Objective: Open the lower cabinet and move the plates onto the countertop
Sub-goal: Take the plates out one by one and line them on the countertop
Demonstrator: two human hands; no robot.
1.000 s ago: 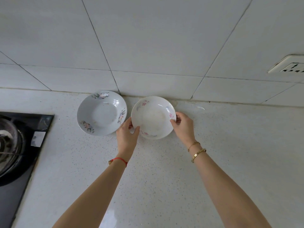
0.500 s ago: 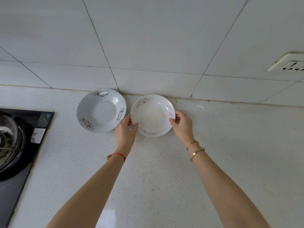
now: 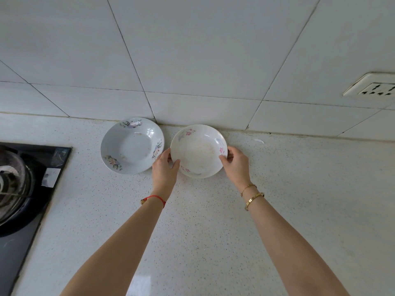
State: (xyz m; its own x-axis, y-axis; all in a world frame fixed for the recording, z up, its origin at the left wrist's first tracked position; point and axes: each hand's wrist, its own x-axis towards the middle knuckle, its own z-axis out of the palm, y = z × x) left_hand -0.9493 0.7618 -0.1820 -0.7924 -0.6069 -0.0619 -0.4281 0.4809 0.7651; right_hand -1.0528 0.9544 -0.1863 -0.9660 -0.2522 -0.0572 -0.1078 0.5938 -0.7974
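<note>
The fingers (image 3: 174, 162) of the left hand (image 3: 163, 169) curl over the near-left rim of the pink-flowered plate (image 3: 198, 151), thumb on top, gripping it. The right hand (image 3: 236, 165) pinches the opposite rim the same way, its thumb beside a pink flower. The plate lies on the speckled white desk (image 3: 213, 231), close to the tiled wall (image 3: 192, 50). Just beside it on the left sits a second plate with blue and pink flowers (image 3: 132, 145); the left hand's knuckles are right at its rim. A red string bracelet (image 3: 155, 198) circles the left wrist, gold bracelets (image 3: 253, 197) the right. A black gas hob (image 3: 23, 184) lies at far left, a wall socket (image 3: 372, 85) at upper right
</note>
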